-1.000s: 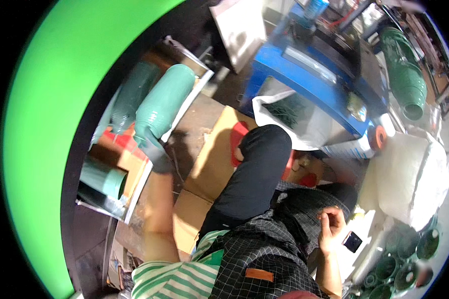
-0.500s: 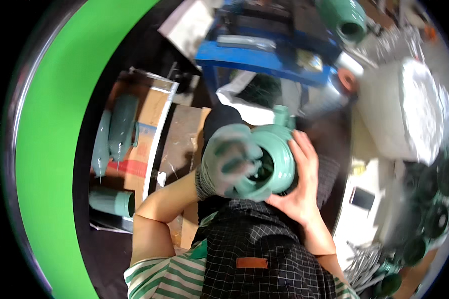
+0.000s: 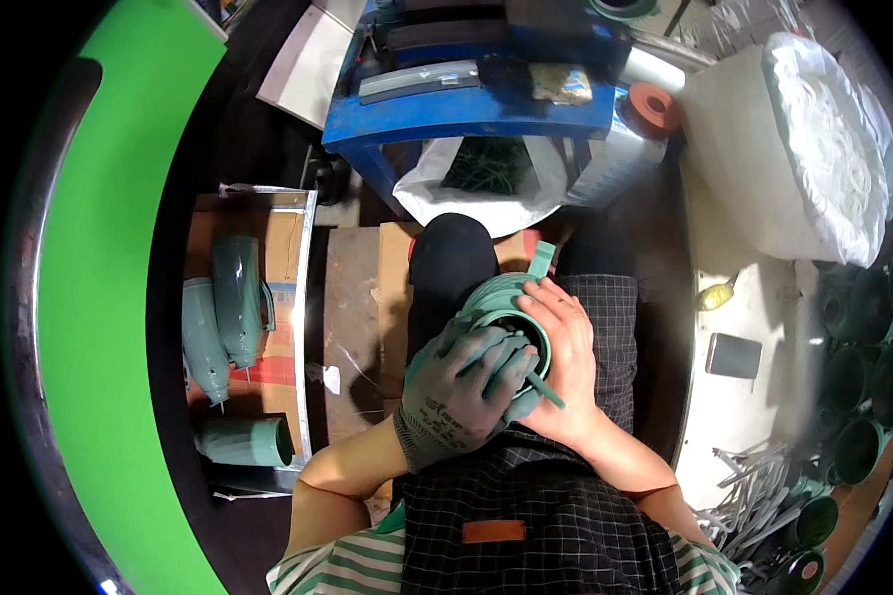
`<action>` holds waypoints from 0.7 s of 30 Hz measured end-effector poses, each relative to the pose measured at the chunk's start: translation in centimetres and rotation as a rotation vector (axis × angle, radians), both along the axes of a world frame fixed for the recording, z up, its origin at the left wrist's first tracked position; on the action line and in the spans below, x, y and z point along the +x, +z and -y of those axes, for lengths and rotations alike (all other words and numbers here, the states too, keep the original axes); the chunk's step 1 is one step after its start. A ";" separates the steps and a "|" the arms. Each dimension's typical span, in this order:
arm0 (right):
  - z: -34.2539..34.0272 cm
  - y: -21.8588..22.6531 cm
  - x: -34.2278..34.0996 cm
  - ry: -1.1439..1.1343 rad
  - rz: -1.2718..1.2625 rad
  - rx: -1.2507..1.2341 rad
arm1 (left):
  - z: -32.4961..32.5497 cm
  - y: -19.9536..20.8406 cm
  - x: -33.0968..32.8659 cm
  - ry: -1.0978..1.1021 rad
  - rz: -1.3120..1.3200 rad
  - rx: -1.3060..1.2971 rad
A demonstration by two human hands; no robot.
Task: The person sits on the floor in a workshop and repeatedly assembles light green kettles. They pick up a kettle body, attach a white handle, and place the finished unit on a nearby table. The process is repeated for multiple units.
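A green plastic jug-like shell [image 3: 496, 295] with a handle [image 3: 541, 260] pointing away from me rests in my lap, its round mouth facing up. My right hand [image 3: 566, 372], bare, is wrapped round its right side, fingers along the rim. My left hand [image 3: 466, 382], in a grey glove, lies over the mouth with bent fingers reaching inside the rim. A thin green strip [image 3: 546, 389] sticks out beside the gloved fingertips. What those fingers grip inside the mouth is hidden.
An open carton [image 3: 303, 327] at left holds several green shells [image 3: 236, 297]. Ahead stands a blue bench [image 3: 466, 124] above a white sack [image 3: 422, 203] of dark green scraps. At right are a large white bag [image 3: 744, 178], a phone [image 3: 734, 355] and grey handle-like pieces [image 3: 754, 496].
The shell has come closer and lower into my lap. My gloved left hand, blurred above the mouth before, now presses fingers into it. A thin green strip now shows. The view has shifted.
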State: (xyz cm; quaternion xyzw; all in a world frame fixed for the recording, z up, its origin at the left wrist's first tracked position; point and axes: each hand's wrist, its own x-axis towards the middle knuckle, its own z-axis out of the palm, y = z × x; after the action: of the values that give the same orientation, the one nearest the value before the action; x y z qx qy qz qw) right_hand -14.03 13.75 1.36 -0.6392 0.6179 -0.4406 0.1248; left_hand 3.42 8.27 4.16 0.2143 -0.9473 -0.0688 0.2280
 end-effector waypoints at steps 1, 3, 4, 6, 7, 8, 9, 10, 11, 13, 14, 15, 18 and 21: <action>-0.1 -0.1 0.0 0.006 0.006 0.023 | 0.0 0.2 -0.1 -0.016 -0.010 -0.028; -0.2 -0.4 -0.3 0.026 0.006 0.055 | 0.4 0.2 -0.6 -0.022 0.047 -0.005; -0.2 -0.6 -0.5 0.017 0.040 0.086 | 0.6 0.2 -1.0 -0.027 0.063 0.003; -0.1 -1.2 -1.0 0.038 0.117 0.088 | 0.9 0.0 -1.8 -0.018 0.153 0.108; 0.1 -1.5 -1.2 0.045 0.151 0.103 | 1.0 -0.1 -2.1 -0.025 0.127 0.124; 0.1 -1.7 -1.3 0.032 0.125 0.109 | 1.0 -0.2 -2.4 -0.032 0.115 0.136; 0.1 -2.0 -1.3 0.041 0.137 0.091 | 1.0 -0.3 -2.6 -0.030 0.115 0.155; 0.1 -2.1 -1.2 0.037 0.135 0.110 | 1.0 -0.5 -2.6 -0.035 0.085 0.135; 0.0 -2.2 -1.1 0.058 0.142 0.083 | 0.8 -0.6 -2.6 -0.025 0.085 0.141; -0.4 -2.3 -0.7 0.019 0.135 0.098 | 0.6 -1.1 -2.4 -0.005 0.082 0.131; -0.5 -2.4 -0.5 -0.012 0.131 0.133 | 0.5 -1.4 -2.2 -0.004 0.101 0.158; -0.7 -2.4 -0.4 0.009 0.119 0.105 | 0.4 -1.8 -2.1 -0.002 0.121 0.180; 0.3 -3.1 -0.8 0.013 0.058 -0.012 | 0.9 -3.1 -2.0 0.012 -0.048 0.090; 3.6 -4.2 -2.5 0.023 0.029 -0.095 | 2.6 -4.1 -2.8 0.176 -0.263 -0.143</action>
State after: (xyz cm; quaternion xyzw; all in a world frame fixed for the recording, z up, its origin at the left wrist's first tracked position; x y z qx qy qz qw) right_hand -16.48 10.11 -2.86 -0.6452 0.5869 -0.4770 0.1084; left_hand 0.63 5.69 0.07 0.2686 -0.8895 -0.0085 0.3695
